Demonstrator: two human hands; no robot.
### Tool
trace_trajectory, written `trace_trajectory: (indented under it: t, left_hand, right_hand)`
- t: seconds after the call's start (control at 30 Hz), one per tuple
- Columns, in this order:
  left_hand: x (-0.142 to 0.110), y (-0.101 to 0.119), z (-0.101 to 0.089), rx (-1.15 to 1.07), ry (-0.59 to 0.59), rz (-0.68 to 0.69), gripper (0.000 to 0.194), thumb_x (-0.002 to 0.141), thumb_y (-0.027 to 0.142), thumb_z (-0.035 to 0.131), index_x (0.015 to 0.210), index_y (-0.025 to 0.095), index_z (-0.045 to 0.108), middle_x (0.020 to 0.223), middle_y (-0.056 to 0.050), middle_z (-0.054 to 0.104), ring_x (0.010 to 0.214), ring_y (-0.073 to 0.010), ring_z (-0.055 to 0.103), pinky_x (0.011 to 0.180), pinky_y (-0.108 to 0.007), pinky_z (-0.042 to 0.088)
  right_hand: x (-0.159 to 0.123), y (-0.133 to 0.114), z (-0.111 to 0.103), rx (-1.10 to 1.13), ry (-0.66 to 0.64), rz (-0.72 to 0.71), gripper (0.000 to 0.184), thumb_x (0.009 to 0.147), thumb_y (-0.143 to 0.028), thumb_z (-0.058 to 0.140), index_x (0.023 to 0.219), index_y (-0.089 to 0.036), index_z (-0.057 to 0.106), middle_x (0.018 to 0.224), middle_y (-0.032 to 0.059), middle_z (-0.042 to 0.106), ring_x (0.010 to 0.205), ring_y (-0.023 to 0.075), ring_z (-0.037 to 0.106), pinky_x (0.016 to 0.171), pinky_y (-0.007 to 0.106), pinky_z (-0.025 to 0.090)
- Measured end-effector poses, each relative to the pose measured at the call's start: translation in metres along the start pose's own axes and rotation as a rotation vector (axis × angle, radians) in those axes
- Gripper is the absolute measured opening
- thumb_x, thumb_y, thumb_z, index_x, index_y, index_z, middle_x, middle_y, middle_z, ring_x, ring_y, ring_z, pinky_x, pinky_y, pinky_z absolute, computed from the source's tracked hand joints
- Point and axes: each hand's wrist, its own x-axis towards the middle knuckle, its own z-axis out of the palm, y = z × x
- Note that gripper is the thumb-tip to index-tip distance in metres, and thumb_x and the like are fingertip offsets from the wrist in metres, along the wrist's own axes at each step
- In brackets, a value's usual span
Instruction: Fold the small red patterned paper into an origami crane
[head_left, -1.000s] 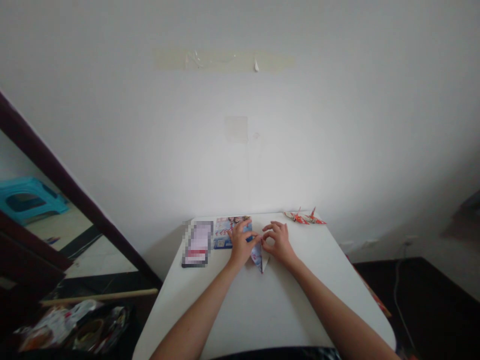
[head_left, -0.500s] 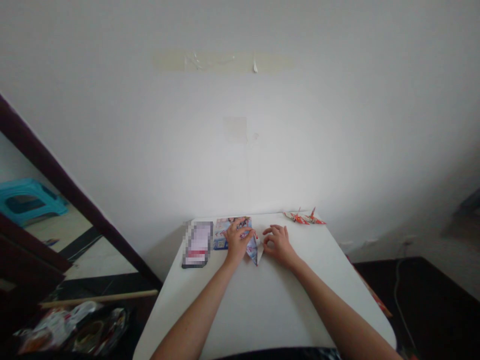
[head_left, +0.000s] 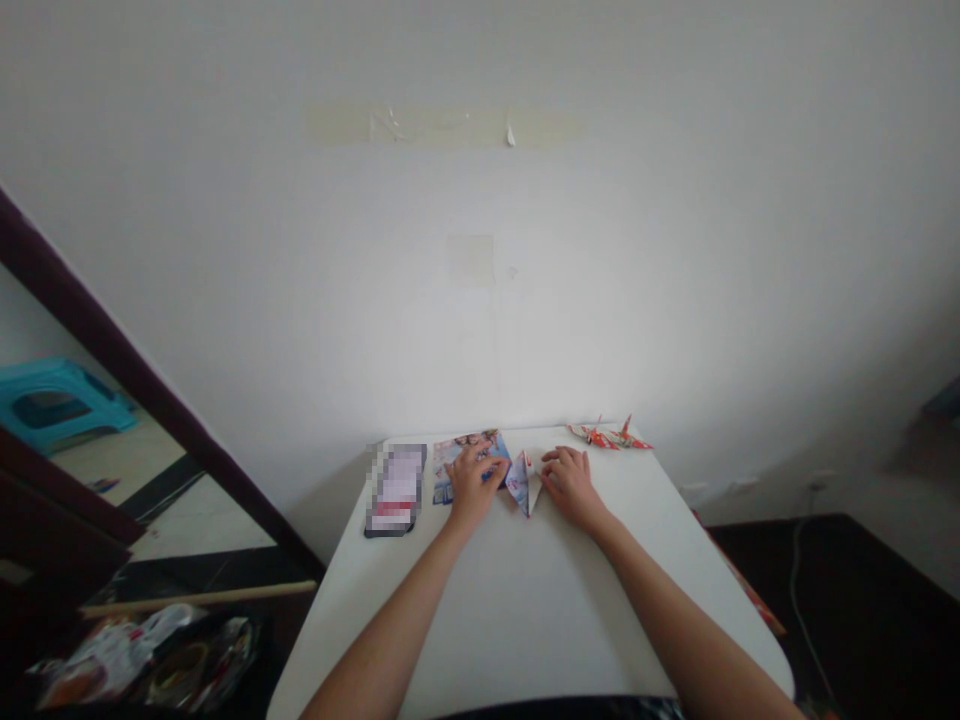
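Note:
Between my two hands is a small folded paper [head_left: 519, 487], printed in blue, red and white, with a point toward me. My left hand [head_left: 472, 485] reaches over a colourful printed sheet [head_left: 489, 443], and its thumb and forefinger pinch the folded paper's left side. On the other side, the bent fingers of my right hand [head_left: 574, 487] close on the paper's right edge. My fingers partly cover both side corners.
A phone with a blurred screen [head_left: 397, 490] lies left on the white table [head_left: 525, 620]. Red and white folded paper cranes [head_left: 607, 438] sit at the back right, near the wall [head_left: 637, 250]. Bags [head_left: 142, 650] and a blue stool [head_left: 64, 400] are off to the left.
The folded paper has shifted a little right and away from me, with more of its face showing. My right hand has moved right with it. The printed sheet beneath my left hand has turned slightly.

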Motion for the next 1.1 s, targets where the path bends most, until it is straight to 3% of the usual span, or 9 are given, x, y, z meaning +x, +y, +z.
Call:
trace_trajectory:
  t: [0.33,0.6,0.83,1.1]
  left_hand:
    - [-0.0038,0.0023,-0.0038,0.153,-0.228,0.01,0.022,0.082,0.024,0.076,0.097,0.039,0.081,0.14,-0.001,0.064,0.139,-0.0358,0.045,0.116,-0.078,0.016]
    - [-0.0048,0.0099,-0.0057,0.136,-0.253,-0.015,0.016,0.084,0.029,0.075,0.095,0.039,0.081,0.139,-0.001,0.065,0.139,-0.0358,0.044,0.117,-0.079,0.008]
    - [-0.0056,0.0084,-0.004,0.137,-0.255,-0.02,0.014,0.083,0.032,0.075,0.093,0.039,0.082,0.139,-0.001,0.064,0.14,-0.036,0.042,0.118,-0.078,0.005]
    - [-0.0071,0.007,-0.0003,0.117,-0.246,-0.002,0.011,0.081,0.033,0.078,0.089,0.04,0.082,0.139,0.001,0.065,0.139,-0.0373,0.043,0.115,-0.081,0.006]
  right_hand:
    - [0.002,0.008,-0.0021,-0.045,-0.016,0.056,0.015,0.095,-0.026,0.054,0.095,-0.024,0.069,0.127,0.0097,0.062,0.131,0.0313,0.044,0.116,0.068,0.021]
    - [0.0004,0.0073,-0.0058,0.008,-0.01,0.054,0.01,0.09,-0.031,0.065,0.095,-0.027,0.073,0.125,0.0073,0.063,0.129,0.0298,0.046,0.116,0.063,0.022]
    - [0.0021,0.0113,-0.0021,-0.023,0.0,0.031,0.008,0.089,-0.031,0.068,0.092,-0.027,0.075,0.123,0.0061,0.065,0.125,0.0272,0.049,0.111,0.053,0.03]
    - [0.0011,0.0098,-0.0027,-0.045,0.009,0.01,0.008,0.088,-0.032,0.069,0.091,-0.027,0.075,0.121,0.0069,0.065,0.124,0.0283,0.05,0.11,0.054,0.031]
